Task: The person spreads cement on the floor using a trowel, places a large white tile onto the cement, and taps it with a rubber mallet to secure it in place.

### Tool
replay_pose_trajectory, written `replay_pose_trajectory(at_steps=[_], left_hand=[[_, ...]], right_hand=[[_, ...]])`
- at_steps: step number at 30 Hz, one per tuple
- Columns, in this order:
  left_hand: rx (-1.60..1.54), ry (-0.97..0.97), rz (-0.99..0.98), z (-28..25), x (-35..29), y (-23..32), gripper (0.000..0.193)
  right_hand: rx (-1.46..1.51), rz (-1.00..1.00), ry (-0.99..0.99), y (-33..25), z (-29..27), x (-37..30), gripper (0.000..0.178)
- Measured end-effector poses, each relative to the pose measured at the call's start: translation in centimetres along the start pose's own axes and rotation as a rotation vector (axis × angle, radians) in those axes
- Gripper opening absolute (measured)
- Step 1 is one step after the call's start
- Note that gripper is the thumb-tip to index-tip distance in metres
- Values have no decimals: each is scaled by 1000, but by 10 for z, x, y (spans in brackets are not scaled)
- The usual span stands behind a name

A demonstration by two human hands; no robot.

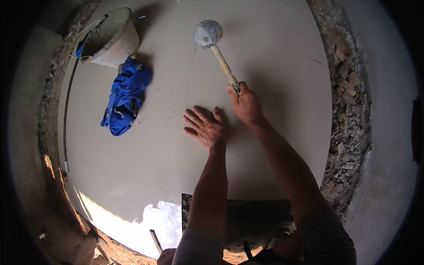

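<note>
My right hand (246, 104) is closed around the wooden handle of a mallet (207, 34). The mallet's round grey head, smeared with mortar, points away from me above the pale tiled floor (274, 53). I cannot tell whether the head touches the tile. Just left of that hand, my left hand (205, 126) lies flat on the tile with its fingers spread and nothing in it. A crumpled blue cloth (126, 96) lies farther left on the tiles.
A mortar-caked bucket (115, 42) stands tipped at the far left, beside a long thin bar (67, 115). Broken rubble (346, 110) lines the right edge along the wall (388, 132). Close to my body, a dark gap (258, 216) borders the tiles. Sunlight falls at lower left.
</note>
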State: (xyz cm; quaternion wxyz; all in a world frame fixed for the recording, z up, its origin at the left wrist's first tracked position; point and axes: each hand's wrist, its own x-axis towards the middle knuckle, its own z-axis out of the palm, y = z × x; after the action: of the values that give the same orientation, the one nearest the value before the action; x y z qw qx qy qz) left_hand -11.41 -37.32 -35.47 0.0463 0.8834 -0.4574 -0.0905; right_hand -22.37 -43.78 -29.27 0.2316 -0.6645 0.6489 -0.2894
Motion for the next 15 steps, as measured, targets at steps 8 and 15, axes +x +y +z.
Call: replay_pose_trajectory(at_steps=[8,15], left_hand=[[-10,6,6,-1,0,1,82],[-7,-6,24,-2,-4,2,93]], right_hand=[[-49,-19,28,24,-18,-25,37],[-15,71,11,62,-80,-104,43]])
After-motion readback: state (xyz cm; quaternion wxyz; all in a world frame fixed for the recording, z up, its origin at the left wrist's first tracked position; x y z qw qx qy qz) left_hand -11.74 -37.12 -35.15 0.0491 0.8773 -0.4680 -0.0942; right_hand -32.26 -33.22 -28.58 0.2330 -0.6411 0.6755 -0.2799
